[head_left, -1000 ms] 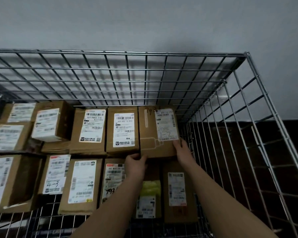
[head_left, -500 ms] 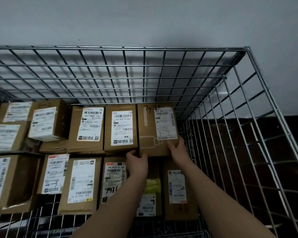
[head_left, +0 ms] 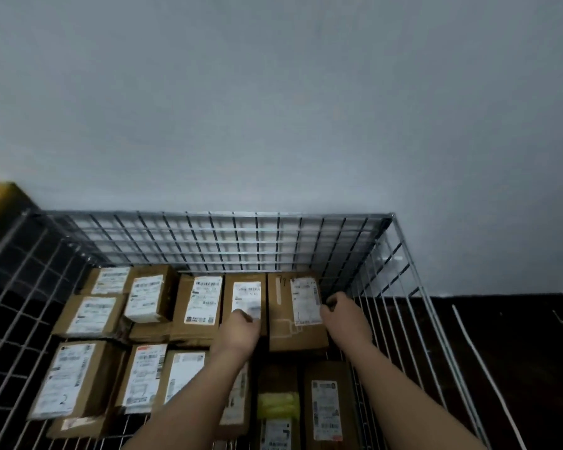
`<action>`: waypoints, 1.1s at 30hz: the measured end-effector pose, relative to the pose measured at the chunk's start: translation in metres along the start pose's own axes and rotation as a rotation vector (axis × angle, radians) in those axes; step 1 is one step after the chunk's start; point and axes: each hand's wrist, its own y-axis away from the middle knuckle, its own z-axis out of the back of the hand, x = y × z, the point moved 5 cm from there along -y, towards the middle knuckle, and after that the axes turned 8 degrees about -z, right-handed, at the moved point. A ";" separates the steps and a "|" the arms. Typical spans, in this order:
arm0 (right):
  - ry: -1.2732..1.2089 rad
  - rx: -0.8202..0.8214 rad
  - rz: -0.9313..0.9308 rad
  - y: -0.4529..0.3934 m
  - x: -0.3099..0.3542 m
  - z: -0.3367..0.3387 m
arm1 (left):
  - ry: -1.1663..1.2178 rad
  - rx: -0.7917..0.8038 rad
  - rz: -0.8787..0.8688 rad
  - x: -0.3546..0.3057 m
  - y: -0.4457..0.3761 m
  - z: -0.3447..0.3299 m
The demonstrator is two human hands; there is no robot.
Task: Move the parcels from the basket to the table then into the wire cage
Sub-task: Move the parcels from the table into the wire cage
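Inside the silver wire cage point(head_left: 403, 274), the brown cardboard parcel point(head_left: 293, 316) lies flat, long axis toward the back wall, left hand point(head_left: 241, 332) and right hand point(head_left: 343, 316) curled against its sides.

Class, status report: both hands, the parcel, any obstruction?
Left hand and right hand flank the corner parcel, grip unclear. Parcel inside wire cage. Nothing obstructing.

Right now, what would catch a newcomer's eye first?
The wire cage against the grey wall, packed with labelled cardboard parcels. Both hands reach in: the left hand and the right hand flank the parcel in the far right corner.
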 end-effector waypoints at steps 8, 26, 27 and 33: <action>0.174 -0.237 0.356 0.147 0.138 0.158 | -0.638 -0.271 -0.301 -0.132 0.124 0.185; 0.337 -0.393 0.839 0.407 0.361 0.155 | -0.706 -0.680 -0.200 -0.033 0.323 0.456; 0.335 -0.387 0.854 0.424 0.373 0.140 | -0.719 -0.691 -0.196 -0.014 0.332 0.470; 0.361 -0.347 0.867 0.505 0.428 0.045 | -0.735 -0.695 -0.159 0.092 0.369 0.542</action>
